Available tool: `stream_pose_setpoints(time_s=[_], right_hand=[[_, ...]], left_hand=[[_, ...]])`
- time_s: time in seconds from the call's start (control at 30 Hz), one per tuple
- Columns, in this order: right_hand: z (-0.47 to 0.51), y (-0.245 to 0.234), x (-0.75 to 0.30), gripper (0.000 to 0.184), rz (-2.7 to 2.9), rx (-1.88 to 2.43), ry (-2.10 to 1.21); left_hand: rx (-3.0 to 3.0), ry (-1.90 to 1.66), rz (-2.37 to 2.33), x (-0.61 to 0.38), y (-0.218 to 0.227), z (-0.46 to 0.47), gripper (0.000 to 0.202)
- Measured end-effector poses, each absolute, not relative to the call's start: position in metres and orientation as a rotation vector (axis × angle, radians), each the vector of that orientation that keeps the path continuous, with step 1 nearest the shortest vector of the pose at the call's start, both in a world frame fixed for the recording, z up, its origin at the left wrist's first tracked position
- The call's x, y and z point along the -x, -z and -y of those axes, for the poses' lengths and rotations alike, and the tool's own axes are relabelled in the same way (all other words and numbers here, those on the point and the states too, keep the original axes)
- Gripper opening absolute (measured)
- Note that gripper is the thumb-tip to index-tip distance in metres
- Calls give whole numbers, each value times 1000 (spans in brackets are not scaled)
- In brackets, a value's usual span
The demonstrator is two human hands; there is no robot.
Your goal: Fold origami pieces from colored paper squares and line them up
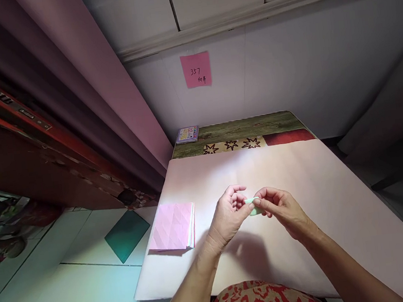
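A small piece of folded light green paper (255, 210) is held up over the table between my two hands. My left hand (231, 211) pinches its left side with thumb and finger, the other fingers loosely curled. On the opposite side, my right hand (277, 205) grips the upper right edge, its thumb lying across the front. The fingers cover much of the paper, so its full shape cannot be made out. To the left on the table lies a stack of coloured paper (173, 227) with a creased pink sheet on top.
A pale pink cover (299, 168) lies over the table. At the far left corner sits a small pile of printed cards (187, 134). A pink note (196, 70) is stuck to the wall. On the floor at left lies a dark green square sheet (127, 235), near a red door (58, 154).
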State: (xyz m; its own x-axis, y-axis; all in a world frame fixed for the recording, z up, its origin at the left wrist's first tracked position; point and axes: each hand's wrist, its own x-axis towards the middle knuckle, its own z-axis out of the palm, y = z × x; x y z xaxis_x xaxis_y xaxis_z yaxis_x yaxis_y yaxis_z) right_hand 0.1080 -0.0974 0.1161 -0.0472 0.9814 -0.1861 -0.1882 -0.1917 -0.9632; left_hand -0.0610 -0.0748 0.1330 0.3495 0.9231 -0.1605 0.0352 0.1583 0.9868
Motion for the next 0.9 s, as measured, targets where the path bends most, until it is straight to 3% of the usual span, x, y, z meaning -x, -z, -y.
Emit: stream_pose_setpoints(time_s=[0.1, 0.23, 0.5, 0.7, 0.9], right_hand=[[95, -107, -102, 32, 772, 1208, -1304], [97, -103, -92, 32, 654, 1145, -1354], [103, -101, -91, 35, 762, 1164, -1547], [104, -92, -92, 40, 969, 1121, -1319], [105, -95, -100, 26, 1130, 997, -1331]], left_hand=[[-1092, -846, -1026, 54, -123, 74, 43], [-995, -889, -1062, 48, -114, 72, 39], [-969, -951, -1101, 51, -108, 61, 36], [-1134, -1017, -1123, 49, -106, 63, 33], [-1178, -997, -1047, 54, -108, 61, 28]])
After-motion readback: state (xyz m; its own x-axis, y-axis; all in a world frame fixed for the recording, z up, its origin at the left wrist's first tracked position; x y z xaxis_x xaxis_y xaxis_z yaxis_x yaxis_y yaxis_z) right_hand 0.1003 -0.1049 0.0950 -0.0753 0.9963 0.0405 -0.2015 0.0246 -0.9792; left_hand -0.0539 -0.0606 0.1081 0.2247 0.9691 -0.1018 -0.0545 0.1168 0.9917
